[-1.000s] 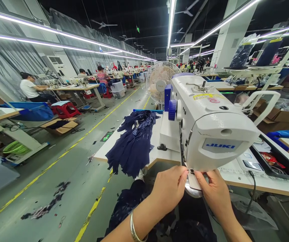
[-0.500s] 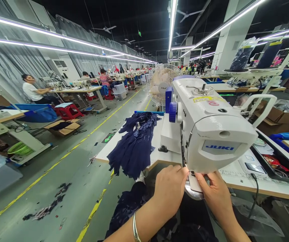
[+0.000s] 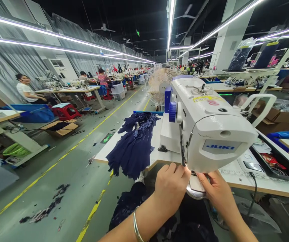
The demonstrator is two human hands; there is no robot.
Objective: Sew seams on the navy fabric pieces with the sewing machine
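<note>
A white JUKI sewing machine (image 3: 217, 134) stands in front of me, its head over a narrow arm with a metal plate (image 3: 196, 185). My left hand (image 3: 172, 181) is at the left of the needle area, fingers curled and closed together; whatever they grip is hidden. On the other side of the plate, my right hand (image 3: 216, 188) has its thumb at the plate's edge and its fingers partly behind the machine head. I cannot make out anything between them. Dark navy fabric (image 3: 131, 198) lies below my hands, around my lap.
Navy cut pieces (image 3: 134, 144) are heaped on the white table (image 3: 159, 158) left of the machine, overhanging its edge. Behind stands a fan (image 3: 161, 84). To the right are a black tray (image 3: 278, 161) and thread cones (image 3: 265, 57). A seated person (image 3: 27, 89) is far left.
My left hand's fingers have curled more and its knuckles have risen slightly. My right hand has shifted a little, staying by the plate. The view has turned slightly.
</note>
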